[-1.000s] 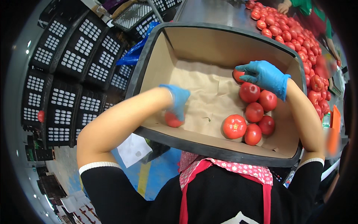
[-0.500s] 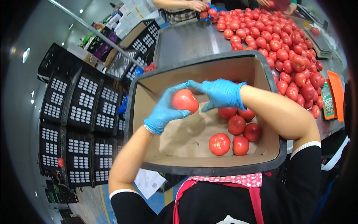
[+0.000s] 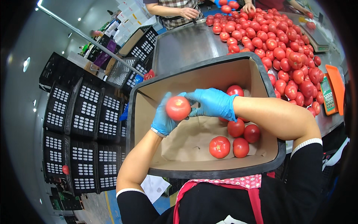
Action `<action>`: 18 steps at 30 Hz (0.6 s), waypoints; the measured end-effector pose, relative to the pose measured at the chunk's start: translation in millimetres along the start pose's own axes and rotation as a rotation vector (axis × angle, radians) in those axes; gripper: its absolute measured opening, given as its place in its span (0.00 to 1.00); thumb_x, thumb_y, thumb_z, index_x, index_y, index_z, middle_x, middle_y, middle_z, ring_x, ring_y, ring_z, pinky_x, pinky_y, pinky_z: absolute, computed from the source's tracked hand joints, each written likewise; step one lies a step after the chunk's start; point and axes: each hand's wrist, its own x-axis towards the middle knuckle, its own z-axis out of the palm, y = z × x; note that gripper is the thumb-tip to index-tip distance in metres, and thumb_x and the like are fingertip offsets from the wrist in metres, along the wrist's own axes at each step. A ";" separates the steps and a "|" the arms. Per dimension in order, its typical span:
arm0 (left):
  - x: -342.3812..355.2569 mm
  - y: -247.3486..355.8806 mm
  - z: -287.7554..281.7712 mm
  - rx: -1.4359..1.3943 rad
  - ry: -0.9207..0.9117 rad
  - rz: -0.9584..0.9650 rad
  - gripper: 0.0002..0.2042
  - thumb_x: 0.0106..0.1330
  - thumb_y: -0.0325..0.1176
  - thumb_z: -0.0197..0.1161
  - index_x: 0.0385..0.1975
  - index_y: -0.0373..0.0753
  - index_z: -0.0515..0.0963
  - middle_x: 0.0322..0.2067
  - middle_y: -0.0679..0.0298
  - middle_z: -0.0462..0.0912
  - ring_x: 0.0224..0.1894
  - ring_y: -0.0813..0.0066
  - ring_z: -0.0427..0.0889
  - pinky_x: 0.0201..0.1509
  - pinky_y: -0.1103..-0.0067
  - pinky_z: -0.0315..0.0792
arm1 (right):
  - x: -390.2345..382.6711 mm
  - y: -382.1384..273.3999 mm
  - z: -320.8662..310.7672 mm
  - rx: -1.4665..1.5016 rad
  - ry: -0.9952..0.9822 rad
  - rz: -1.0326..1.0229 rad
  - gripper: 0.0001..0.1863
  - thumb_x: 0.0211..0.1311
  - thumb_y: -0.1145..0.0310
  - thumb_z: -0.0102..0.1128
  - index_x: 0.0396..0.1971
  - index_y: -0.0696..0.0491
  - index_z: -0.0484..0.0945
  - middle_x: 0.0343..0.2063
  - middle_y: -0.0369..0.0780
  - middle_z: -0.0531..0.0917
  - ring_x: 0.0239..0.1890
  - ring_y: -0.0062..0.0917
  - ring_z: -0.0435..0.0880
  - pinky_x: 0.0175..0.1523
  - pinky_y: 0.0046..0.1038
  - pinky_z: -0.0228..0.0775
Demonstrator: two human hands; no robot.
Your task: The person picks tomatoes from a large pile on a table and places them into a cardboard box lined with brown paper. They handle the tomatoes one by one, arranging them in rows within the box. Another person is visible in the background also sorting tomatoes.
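A large red tomato (image 3: 178,108) is held above the left part of a paper-lined black crate (image 3: 214,174). My left hand (image 3: 162,120), in a blue glove, cups it from the left and below. From the right, my right hand (image 3: 215,103), gloved too, has its fingers and thumb against the tomato's side. Several tomatoes lie at the crate's right end, among them one near the front (image 3: 219,147); my right forearm partly hides some. Brown lining paper (image 3: 179,149) shows on the crate's floor at left.
Behind the crate, a big heap of tomatoes (image 3: 276,44) covers the right of a metal table (image 3: 186,44). A calculator (image 3: 327,95) and a scale (image 3: 317,39) lie at right. Co-workers' hands (image 3: 189,13) are at the far edge. Black crates (image 3: 84,119) stand stacked at left.
The tomato has moved slightly left and turned in my left hand. My right hand's fingers have closed in on its side. At the far edge, a co-worker's hand now reaches onto the heap.
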 end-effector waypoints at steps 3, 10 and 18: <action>-1.5 -9.0 11.8 -0.035 0.080 -0.048 0.32 0.67 0.62 0.43 0.57 0.39 0.67 0.53 0.53 0.75 0.48 0.58 0.80 0.47 0.62 0.78 | 0.7 14.9 11.0 0.162 0.100 -0.079 0.32 0.49 0.60 0.69 0.54 0.55 0.71 0.46 0.47 0.77 0.50 0.42 0.77 0.53 0.36 0.71; 5.0 -4.4 6.7 0.021 -0.129 -0.084 0.38 0.63 0.69 0.40 0.57 0.39 0.66 0.46 0.52 0.78 0.42 0.56 0.82 0.32 0.69 0.81 | 6.4 20.6 9.1 0.844 -0.007 0.194 0.25 0.67 0.59 0.54 0.55 0.63 0.69 0.41 0.47 0.81 0.35 0.29 0.84 0.36 0.27 0.79; 2.9 -9.5 14.2 0.130 -0.035 -0.173 0.37 0.63 0.70 0.39 0.52 0.40 0.70 0.27 0.56 0.81 0.18 0.65 0.79 0.15 0.77 0.71 | 11.5 24.4 1.4 0.827 -0.031 0.368 0.22 0.71 0.55 0.46 0.53 0.56 0.72 0.36 0.41 0.82 0.27 0.22 0.82 0.33 0.24 0.78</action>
